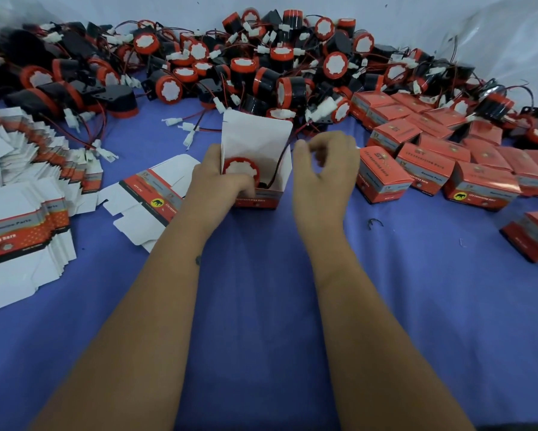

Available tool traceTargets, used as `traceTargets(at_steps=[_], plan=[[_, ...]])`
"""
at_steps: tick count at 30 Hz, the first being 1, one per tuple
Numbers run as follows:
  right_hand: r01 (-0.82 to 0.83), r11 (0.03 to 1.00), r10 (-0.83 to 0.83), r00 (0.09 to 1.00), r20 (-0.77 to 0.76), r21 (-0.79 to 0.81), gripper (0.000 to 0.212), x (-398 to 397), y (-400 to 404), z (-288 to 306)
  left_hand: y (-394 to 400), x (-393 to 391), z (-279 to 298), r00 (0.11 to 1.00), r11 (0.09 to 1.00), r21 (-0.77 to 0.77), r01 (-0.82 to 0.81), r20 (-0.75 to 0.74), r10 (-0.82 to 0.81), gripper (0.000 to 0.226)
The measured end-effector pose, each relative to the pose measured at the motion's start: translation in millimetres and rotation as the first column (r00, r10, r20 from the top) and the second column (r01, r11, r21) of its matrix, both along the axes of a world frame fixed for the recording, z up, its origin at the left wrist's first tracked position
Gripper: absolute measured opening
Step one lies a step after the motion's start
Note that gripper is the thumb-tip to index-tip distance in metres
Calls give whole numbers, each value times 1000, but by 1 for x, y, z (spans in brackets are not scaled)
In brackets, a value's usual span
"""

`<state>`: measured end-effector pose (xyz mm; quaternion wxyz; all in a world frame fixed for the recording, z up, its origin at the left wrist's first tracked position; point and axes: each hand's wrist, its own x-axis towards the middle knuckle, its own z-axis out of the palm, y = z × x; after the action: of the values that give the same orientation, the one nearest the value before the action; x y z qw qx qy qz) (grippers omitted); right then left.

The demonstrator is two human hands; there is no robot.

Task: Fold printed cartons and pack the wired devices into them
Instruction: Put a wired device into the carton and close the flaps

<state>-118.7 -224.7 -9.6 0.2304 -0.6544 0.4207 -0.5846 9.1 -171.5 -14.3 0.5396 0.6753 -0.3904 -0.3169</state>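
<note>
A blue cloth (261, 306) covers the whole surface, with pale plastic sheeting (479, 32) behind it. The left hand (218, 178) grips the open carton (263, 169) at centre, a red-rimmed device (241, 170) inside, its wire trailing out. The right hand (323, 169) hovers just beside it, fingers curled, holding nothing visible. Loose devices (230, 63) heap along the back, flat cartons (28, 194) left, packed boxes (448, 157) right
</note>
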Motion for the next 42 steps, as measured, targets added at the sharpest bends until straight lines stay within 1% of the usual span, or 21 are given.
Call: traceTargets(at_steps=[1,2,3,4,5,7,11,14,16,19,21,22,25,27,29,31,33,36,37,40,42], plan=[[-76,990,60,989,138,118,8,-4,-2,4,-1,2,-1,999,1000,-1,25,-22,-25,54],[-193,952,131,958,253,237,14,-8,-4,8,-1,2,-1,998,998,3,55,-29,-55,54],[-314,892,197,917,346,324,21,-12,-7,10,-1,3,-1,996,997,5,80,-31,-80,50],[-403,839,245,880,406,366,26,-16,-10,10,-1,3,0,995,995,8,97,-33,-96,44],[-451,812,277,857,434,372,29,-18,-12,10,-1,3,-1,994,994,4,107,-35,-106,37],[-479,815,305,832,463,325,34,-19,-13,11,-1,2,-3,993,993,0,122,-2,-122,30],[-517,839,384,783,489,168,21,-19,-8,18,-4,0,-8,987,993,51,104,118,-110,48],[-609,787,528,747,404,98,30,-22,-5,23,-7,-1,-9,990,998,16,56,130,-57,38],[-627,771,574,762,301,117,34,-19,-1,25,-8,-2,-9,990,1000,-13,28,138,-26,33],[-457,877,443,889,114,152,21,-8,4,22,-7,-3,-9,990,998,-40,55,132,-50,34],[-334,932,339,941,-16,142,11,-4,4,18,-6,-4,-9,989,996,-59,72,135,-64,35],[-310,940,319,947,-46,141,9,-4,3,16,-6,-4,-8,989,995,-67,72,136,-63,35],[-264,962,271,939,-212,63,26,-6,-2,9,-7,-5,-7,991,996,-82,47,129,-37,32],[-228,974,213,908,-362,2,31,-6,-4,6,-8,-6,-7,991,996,-87,0,135,12,29],[-204,975,143,877,-460,-85,30,-7,-5,4,-8,-5,-7,988,994,-100,-52,141,66,25],[-181,972,87,872,-482,-153,21,-8,-6,4,-8,-4,-7,986,990,-113,-79,139,94,24],[-167,972,70,875,-478,-164,13,-11,-8,4,-9,-4,-8,985,989,-119,-91,133,107,23],[-223,971,162,874,-459,-81,6,-12,-11,4,-9,-5,-7,984,987,-123,-101,131,117,22],[-251,967,207,871,-446,-41,6,-11,-11,4,-9,-5,-7,986,987,-122,-102,122,117,22],[-311,950,297,874,-384,25,25,-9,-5,5,-10,-6,-9,991,990,-113,-87,94,98,24],[-350,932,362,870,-334,100,30,-7,-1,5,-10,-6,-10,992,991,-110,-82,87,92,23]])
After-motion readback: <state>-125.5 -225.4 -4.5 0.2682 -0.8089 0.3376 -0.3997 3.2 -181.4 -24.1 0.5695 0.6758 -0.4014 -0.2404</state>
